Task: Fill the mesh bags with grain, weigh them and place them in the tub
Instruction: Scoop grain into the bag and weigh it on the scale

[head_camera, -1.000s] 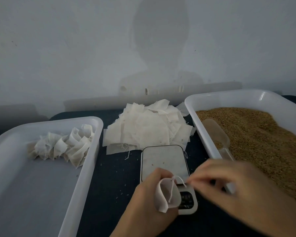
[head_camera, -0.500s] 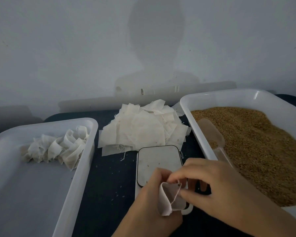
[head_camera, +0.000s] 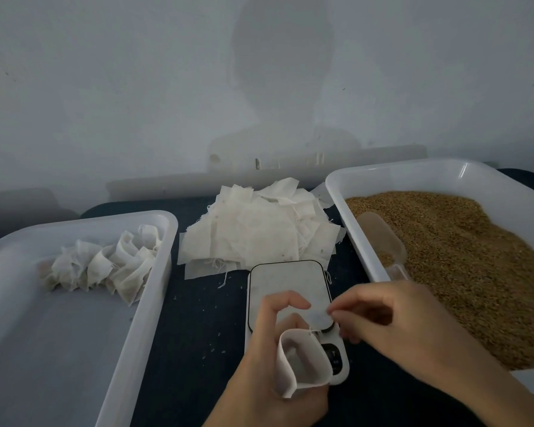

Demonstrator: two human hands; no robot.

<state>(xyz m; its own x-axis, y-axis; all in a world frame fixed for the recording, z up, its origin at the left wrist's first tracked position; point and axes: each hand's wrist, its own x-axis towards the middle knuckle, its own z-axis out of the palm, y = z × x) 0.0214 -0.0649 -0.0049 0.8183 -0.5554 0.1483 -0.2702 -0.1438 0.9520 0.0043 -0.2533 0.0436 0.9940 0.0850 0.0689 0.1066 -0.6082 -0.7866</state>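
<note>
Left grip (head_camera: 278, 359): mesh bag (head_camera: 302, 362) is grasped, lower centre
Right grip (head_camera: 392, 322): bag's string (head_camera: 316, 330) is pinched, over scale (head_camera: 290, 291)

Two bare hands and forearms enter from the bottom edge; the left hand (head_camera: 272, 359) shows no ring, watch or glove; the right hand (head_camera: 407, 328) is likewise unadorned; no sleeve reaches either wrist; nails look short and unpainted, though blur softens detail.

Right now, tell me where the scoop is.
In the head view the scoop lies on the right, in the grain tub, against the tub's left wall, on the grain, just beyond the right hand.
</note>
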